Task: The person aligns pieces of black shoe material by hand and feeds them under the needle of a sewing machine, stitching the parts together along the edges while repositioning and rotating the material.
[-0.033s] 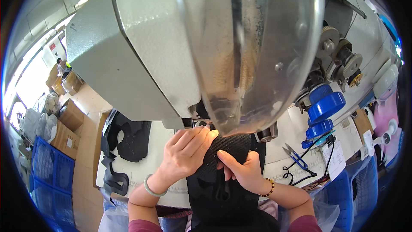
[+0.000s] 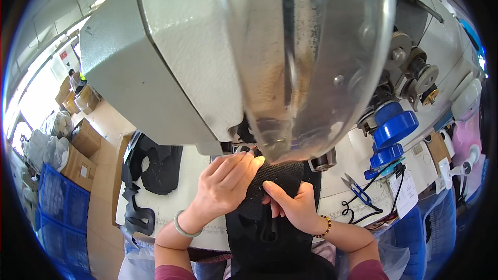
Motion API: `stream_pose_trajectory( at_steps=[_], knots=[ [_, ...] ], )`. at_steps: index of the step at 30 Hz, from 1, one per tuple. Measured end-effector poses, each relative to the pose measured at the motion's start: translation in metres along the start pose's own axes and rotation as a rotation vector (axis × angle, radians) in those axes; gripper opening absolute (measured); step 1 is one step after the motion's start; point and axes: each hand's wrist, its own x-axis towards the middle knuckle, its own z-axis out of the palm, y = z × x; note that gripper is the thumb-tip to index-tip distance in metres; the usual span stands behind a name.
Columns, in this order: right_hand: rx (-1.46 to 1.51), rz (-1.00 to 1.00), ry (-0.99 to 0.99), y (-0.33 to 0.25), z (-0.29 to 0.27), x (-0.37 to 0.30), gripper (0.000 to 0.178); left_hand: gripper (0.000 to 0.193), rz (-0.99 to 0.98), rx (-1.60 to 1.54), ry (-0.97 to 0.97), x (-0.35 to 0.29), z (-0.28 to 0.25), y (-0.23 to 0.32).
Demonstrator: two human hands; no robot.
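Beneath the sewing machine (image 2: 184, 57), left hand (image 2: 225, 184) pinching black mesh (image 2: 285, 174), right hand (image 2: 301, 210) gripping it too

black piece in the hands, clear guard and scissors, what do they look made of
Black piece: likely woven or mesh fabric, fairly matt, given its fine grid texture.
Guard: probably clear plastic, glossy; it's see-through with bright reflections.
Scissors: grey, metal-looking blades; the blue part could be plastic or coated metal.

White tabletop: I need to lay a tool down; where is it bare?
A narrow patch lies between the black cut pieces and left hand, a wider patch between the black material and blue-handled scissors. Crowded: below the machine head, where left hand and right hand touch the material.
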Motion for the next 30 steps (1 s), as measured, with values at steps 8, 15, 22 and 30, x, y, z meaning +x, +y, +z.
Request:
stream_pose_trajectory(
  at_steps=[8,15,22,30],
  knots=[
    [0.060,-0.022,0.069,0.006,-0.003,0.000,0.022,0.042,0.059,0.109,-0.047,0.003,-0.001,0.006],
    [0.113,-0.064,0.133,0.004,-0.004,0.000,0.020,0.045,0.110,0.213,-0.113,0.006,-0.002,0.012],
    [0.135,-0.033,0.195,-0.003,-0.013,0.004,0.022,0.039,0.068,0.081,-0.116,0.002,-0.007,0.013],
    [0.051,-0.037,0.206,-0.009,-0.029,0.017,0.024,0.032,-0.068,-0.193,0.063,-0.010,0.002,-0.002]
  ],
)
